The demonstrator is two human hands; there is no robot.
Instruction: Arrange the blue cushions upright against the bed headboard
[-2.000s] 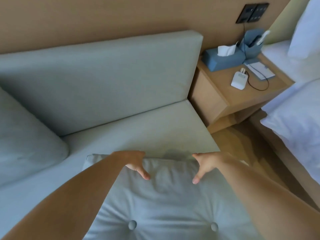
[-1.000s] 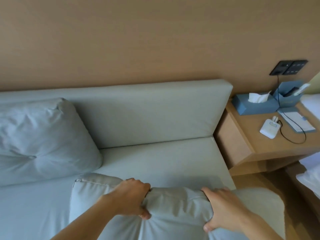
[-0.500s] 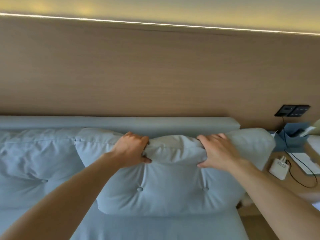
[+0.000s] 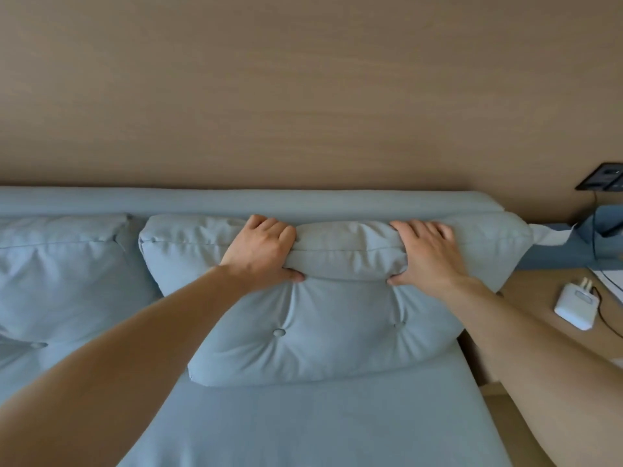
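A pale blue buttoned cushion [image 4: 330, 335] stands upright on the blue mattress [image 4: 330, 423], its back against the padded blue headboard [image 4: 236, 202]. My left hand [image 4: 261, 252] grips its top edge left of centre, fingers over the top and thumb in front. My right hand [image 4: 426, 256] clasps the same edge right of centre. A second blue cushion [image 4: 64, 281] leans upright against the headboard at the left, close beside the first.
A wooden wall [image 4: 303, 89] rises behind the headboard. At the right is a wooden bedside table [image 4: 526, 298] with a white charger [image 4: 576, 306] and its cable, a blue tissue box [image 4: 556, 252] and a dark wall socket [image 4: 601, 181] above.
I lifted the cushion from the mattress's front and stood it against the headboard; since half a second ago it has settled back and lower, both hands still gripping its top.
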